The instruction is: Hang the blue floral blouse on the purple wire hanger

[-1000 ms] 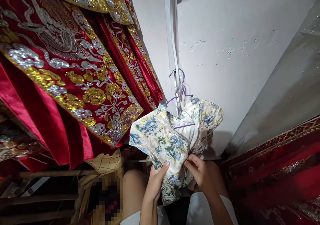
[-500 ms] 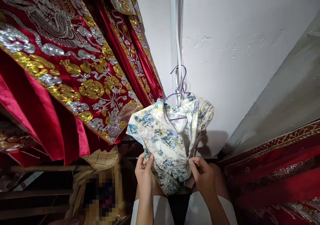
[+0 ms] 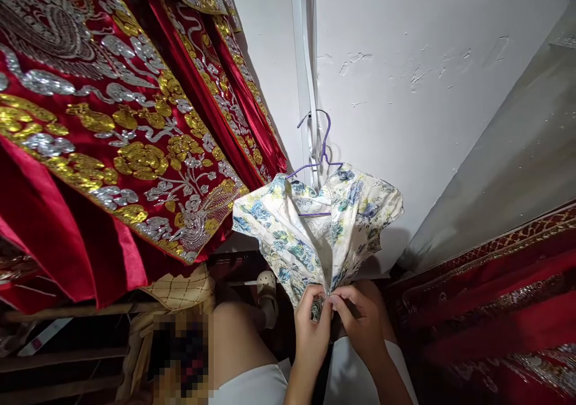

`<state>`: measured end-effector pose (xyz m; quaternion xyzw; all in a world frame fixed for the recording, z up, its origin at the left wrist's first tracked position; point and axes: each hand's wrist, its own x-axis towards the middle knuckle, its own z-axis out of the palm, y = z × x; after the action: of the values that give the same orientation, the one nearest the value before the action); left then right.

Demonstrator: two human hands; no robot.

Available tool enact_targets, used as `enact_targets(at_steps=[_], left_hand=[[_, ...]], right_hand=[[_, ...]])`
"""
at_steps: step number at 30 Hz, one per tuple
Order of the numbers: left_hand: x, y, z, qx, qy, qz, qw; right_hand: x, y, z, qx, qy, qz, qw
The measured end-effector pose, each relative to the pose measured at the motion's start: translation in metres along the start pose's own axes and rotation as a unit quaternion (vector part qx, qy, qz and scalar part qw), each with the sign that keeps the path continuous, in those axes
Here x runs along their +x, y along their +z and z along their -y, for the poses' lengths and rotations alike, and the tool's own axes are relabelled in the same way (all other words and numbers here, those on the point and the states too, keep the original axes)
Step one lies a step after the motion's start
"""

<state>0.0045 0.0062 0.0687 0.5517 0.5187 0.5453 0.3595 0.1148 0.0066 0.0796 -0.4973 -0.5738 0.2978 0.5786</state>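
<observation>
On slim purple hanger (image 3: 324,154), creased floral-print shirt (image 3: 290,240); left hand (image 3: 311,324), right hand (image 3: 361,320) pinching front edges together.

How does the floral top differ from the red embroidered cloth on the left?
The floral top is pale with blue and yellow flowers; the red embroidered cloth bears gold and silver motifs. The left hand and right hand pinch the floral top's front; neither touches the red embroidered cloth. Both are patterned.

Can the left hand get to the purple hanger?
Probably yes, if the left hand lets go of the floral top and stretches up: part of the purple hanger sticks out above it, with no hand in the way.
</observation>
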Motion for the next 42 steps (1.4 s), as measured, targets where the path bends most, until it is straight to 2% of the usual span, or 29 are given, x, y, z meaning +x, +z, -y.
enact_targets(at_steps=[5,9,13,16,18,21,24,26,29,30,33,35,38,40,42], left_hand=[[0.000,-0.011,0.002,0.024,0.028,0.032,0.999],[-0.003,-0.021,0.001,0.029,0.024,0.063,0.997],[-0.006,-0.025,-0.002,0.020,0.022,0.100,0.995],[-0.010,-0.024,-0.003,0.013,0.024,0.129,0.991],[-0.011,-0.024,-0.003,0.020,0.021,0.147,0.989],[-0.005,-0.028,-0.009,0.040,0.022,0.170,0.984],[0.016,-0.038,-0.032,0.037,0.064,0.183,0.980],[0.040,-0.044,-0.057,0.026,0.108,0.156,0.982],[0.083,-0.047,-0.101,0.014,0.203,0.049,0.978],[0.097,-0.046,-0.114,0.021,0.229,0.034,0.973],[0.130,-0.040,-0.143,0.090,0.295,0.042,0.950],[0.139,-0.034,-0.153,0.125,0.310,0.038,0.942],[0.141,-0.027,-0.159,0.104,0.285,0.025,0.953],[0.143,-0.026,-0.163,0.052,0.269,0.009,0.962],[0.151,-0.032,-0.167,0.007,0.281,-0.041,0.959]], right_hand=[[0.012,-0.006,-0.003,-0.049,-0.049,0.002,0.998],[0.054,-0.020,0.001,-0.110,-0.133,-0.008,0.985],[0.124,-0.030,0.034,-0.124,-0.251,-0.053,0.959],[0.168,-0.031,0.066,-0.118,-0.276,-0.098,0.949],[0.182,-0.030,0.083,-0.096,-0.278,-0.109,0.949],[0.181,-0.027,0.095,-0.084,-0.280,-0.091,0.952],[0.167,-0.024,0.098,-0.095,-0.315,-0.081,0.941],[0.158,-0.024,0.100,-0.108,-0.353,-0.069,0.927],[0.153,-0.026,0.105,-0.127,-0.381,-0.046,0.915],[0.154,-0.027,0.106,-0.133,-0.383,-0.043,0.913],[0.157,-0.030,0.108,-0.153,-0.393,-0.049,0.905],[0.162,-0.031,0.102,-0.174,-0.416,-0.057,0.891],[0.168,-0.026,0.082,-0.228,-0.447,-0.053,0.864],[0.170,-0.022,0.064,-0.249,-0.466,-0.022,0.849],[0.166,-0.020,0.046,-0.233,-0.492,0.023,0.838]])
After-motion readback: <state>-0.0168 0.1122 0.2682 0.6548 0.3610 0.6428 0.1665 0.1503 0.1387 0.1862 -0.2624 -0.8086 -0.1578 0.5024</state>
